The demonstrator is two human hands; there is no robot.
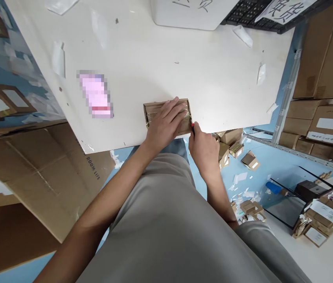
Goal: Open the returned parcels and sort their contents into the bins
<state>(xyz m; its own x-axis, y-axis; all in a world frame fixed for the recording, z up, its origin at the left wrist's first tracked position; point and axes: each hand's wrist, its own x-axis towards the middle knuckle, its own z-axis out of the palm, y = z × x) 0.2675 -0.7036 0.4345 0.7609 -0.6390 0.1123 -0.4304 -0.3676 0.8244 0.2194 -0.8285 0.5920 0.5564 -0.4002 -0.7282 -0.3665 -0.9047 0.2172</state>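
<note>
A small brown cardboard box (153, 111) with clear tape across its top lies at the near edge of the white table (142, 59). My left hand (168, 124) rests flat on the box, fingers stretched over its top and covering much of it. Closed at the box's right side, my right hand (204, 149) grips a red-and-black box cutter (193, 126). Most of the cutter is hidden in my fist, and its tip meets the box's right edge. To the left on the table is a blurred pink phone-shaped object (96, 95).
A white bin (184, 15) and a black crate (249, 15) stand at the table's far side. Plastic scraps (58, 59) lie on the table. A large open carton (36, 169) is at the left; shelved cartons (328, 122) are at the right. Small boxes (250, 160) litter the blue floor.
</note>
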